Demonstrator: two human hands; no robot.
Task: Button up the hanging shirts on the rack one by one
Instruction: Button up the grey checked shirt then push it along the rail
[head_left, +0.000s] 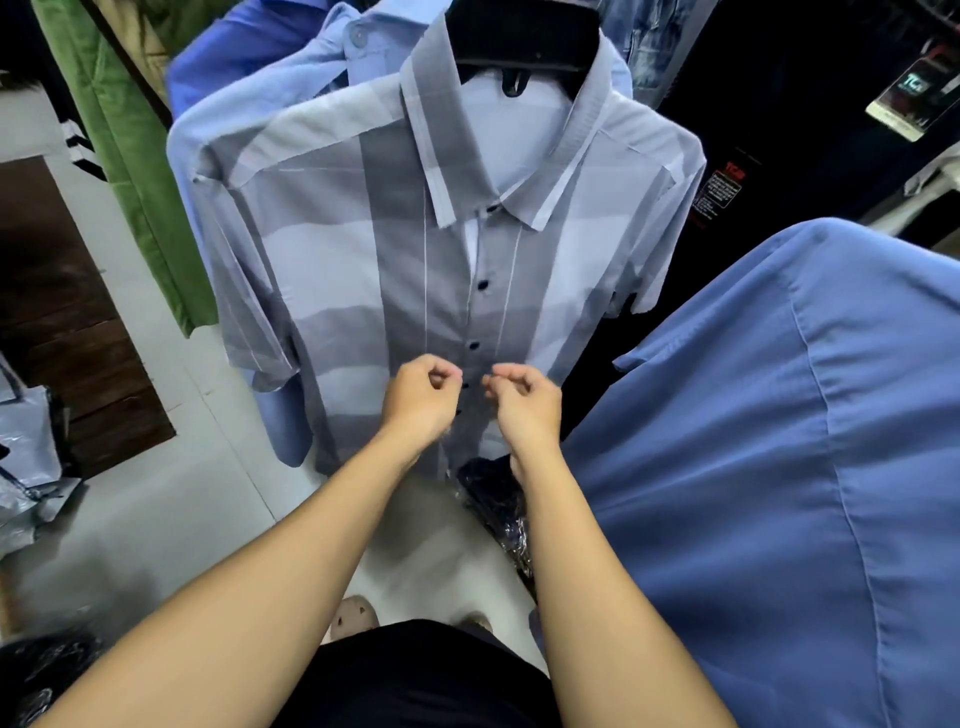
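1. Nearest, two bare forearms reach forward over a pale floor (171, 499).
2. The left hand (423, 397) and right hand (524, 400) hover either side of the placket with fingers loosely curled, gripping nothing visible.
3. Between them hangs the grey-and-white striped short-sleeved shirt (415, 249), dark buttons closed down to hand level.
4. It hangs on a black plastic hanger (519, 41).
5. A plain blue shirt (779, 441) lies to the right.

The shirt (374, 270) was grey and pale-blue checked with dark buttons (483, 284); the neighbouring shirt (779, 441) was plain blue, the hanger (519, 36) black.
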